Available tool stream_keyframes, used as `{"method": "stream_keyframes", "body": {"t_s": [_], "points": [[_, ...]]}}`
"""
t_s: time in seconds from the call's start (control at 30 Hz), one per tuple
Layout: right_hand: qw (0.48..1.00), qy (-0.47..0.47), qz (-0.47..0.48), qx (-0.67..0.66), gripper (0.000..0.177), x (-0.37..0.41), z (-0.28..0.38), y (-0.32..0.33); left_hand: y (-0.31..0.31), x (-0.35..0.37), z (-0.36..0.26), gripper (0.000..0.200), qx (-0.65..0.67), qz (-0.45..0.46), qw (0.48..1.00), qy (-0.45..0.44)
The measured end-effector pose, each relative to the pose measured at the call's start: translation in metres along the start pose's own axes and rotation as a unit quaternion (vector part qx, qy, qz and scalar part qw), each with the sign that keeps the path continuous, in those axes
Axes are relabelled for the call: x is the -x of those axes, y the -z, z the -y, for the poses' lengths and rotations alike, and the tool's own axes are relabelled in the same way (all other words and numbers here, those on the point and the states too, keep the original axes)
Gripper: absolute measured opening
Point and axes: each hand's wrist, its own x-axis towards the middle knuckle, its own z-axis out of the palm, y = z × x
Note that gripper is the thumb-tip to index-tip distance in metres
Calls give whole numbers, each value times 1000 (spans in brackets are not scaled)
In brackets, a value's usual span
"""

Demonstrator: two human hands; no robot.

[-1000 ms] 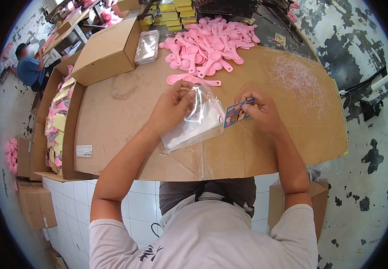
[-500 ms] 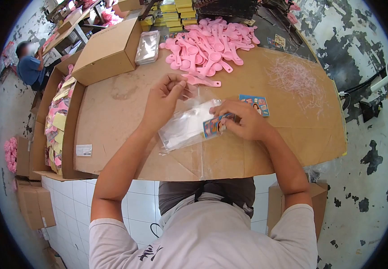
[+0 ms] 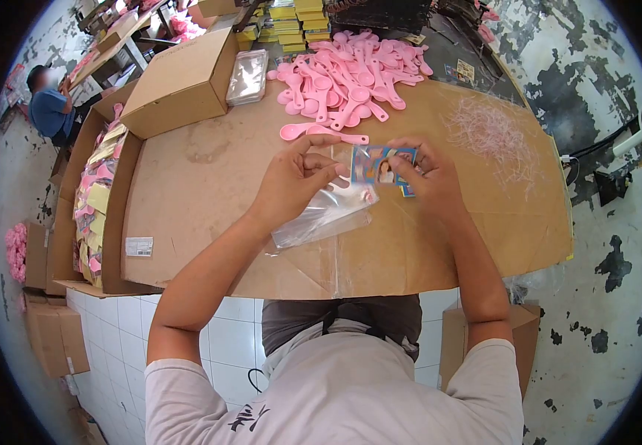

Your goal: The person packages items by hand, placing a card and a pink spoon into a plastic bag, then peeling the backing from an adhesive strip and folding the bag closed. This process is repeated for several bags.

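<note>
My right hand [image 3: 433, 174] is closed on a small blue printed card [image 3: 369, 165], thumb on its face. My left hand [image 3: 302, 178] is beside the card's left edge, thumb and fingers pinched on what looks like a thin clear plastic bag, hard to make out. Below my hands, clear plastic bags [image 3: 321, 222] lie flat on the cardboard. Another blue card [image 3: 407, 190] is partly hidden under my right hand. Just beyond my left hand lies a pink measuring spoon [image 3: 295, 132], at the near side of a heap of pink measuring spoons [image 3: 350, 78].
A closed cardboard box [image 3: 180, 78] and a stack of clear bags [image 3: 247, 78] stand at the back left. An open carton [image 3: 132, 215] with packed pink and yellow items is on the left. Thin clear strips [image 3: 488, 133] lie right. A person [image 3: 50, 111] sits far left.
My right hand has lifted the card up and to the right, off the bags. My left hand has come slightly right and down, so both hands now meet near the card.
</note>
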Motion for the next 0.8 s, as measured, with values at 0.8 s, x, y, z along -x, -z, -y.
{"method": "stream_keyframes", "body": {"t_s": [0.8], "points": [[914, 137, 68, 376, 26, -69, -32, -37, 19, -7, 4, 31, -25, -72, 997, -31]]}}
